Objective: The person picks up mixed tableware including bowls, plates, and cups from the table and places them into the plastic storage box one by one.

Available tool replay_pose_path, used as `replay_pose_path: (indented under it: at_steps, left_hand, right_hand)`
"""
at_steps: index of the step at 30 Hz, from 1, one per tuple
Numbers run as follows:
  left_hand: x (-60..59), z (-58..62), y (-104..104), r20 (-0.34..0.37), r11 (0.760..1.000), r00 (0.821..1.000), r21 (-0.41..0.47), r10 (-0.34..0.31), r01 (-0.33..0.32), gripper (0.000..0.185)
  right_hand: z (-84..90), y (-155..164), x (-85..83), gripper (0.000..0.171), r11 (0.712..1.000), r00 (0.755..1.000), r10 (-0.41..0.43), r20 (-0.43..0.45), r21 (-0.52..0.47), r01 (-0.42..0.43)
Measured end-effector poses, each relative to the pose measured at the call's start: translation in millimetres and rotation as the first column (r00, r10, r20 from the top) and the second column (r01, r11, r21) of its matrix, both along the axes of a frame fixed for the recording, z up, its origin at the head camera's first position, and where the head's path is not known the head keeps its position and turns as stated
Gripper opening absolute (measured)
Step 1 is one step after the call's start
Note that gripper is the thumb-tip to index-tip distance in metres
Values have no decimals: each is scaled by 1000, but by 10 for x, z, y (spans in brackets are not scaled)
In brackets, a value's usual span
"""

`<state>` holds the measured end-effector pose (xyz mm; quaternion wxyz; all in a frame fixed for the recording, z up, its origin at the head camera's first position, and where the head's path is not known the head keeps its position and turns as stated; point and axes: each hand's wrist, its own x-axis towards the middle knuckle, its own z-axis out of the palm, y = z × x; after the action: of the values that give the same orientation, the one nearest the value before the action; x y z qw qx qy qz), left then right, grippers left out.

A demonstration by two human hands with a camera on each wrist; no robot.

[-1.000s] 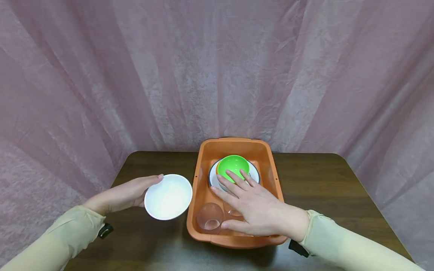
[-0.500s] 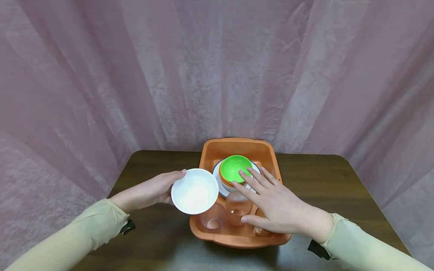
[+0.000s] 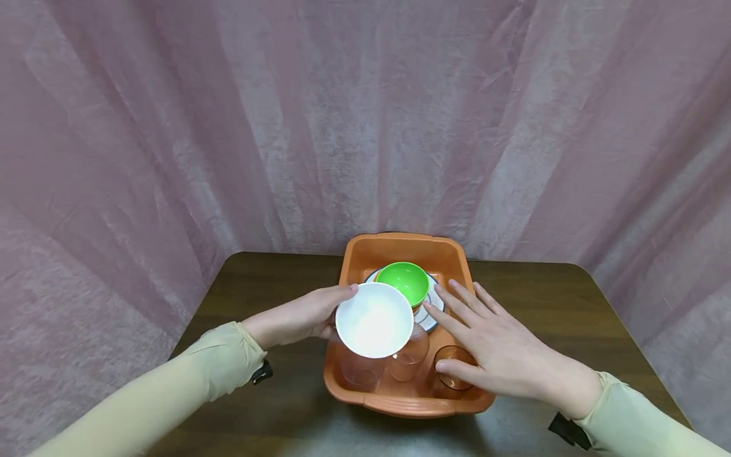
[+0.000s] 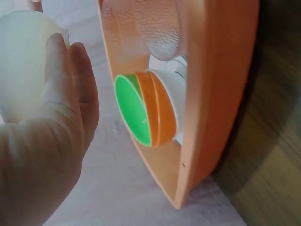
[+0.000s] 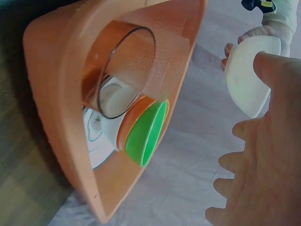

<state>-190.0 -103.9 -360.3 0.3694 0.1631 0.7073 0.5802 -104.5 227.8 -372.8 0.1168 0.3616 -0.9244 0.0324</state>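
At frame centre, the left hand (image 3: 299, 315) grips a white bowl (image 3: 374, 319) over the tub (image 3: 408, 244); the right hand (image 3: 502, 352) hovers flat, fingers released, lower right.

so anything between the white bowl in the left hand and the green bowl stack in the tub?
Nothing visible. The left hand holds the white bowl over the orange tub, beside the green bowl. The right hand hovers flat off to the right, not between them.
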Motion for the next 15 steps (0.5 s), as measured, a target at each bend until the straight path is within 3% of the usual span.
replay_pose_path:
  at_steps: [9, 15]
  left_hand:
    - [-43, -23, 264, 37, 999, 999, 41, -1, -1, 53]
    - [-32, -27, 394, 85, 997, 996, 71, 34, -41, 53]
  right_hand:
    - [-10, 236, 61, 84, 998, 998, -68, -3, 9, 68]
    - [-25, 326, 80, 84, 996, 996, -87, -17, -5, 87]
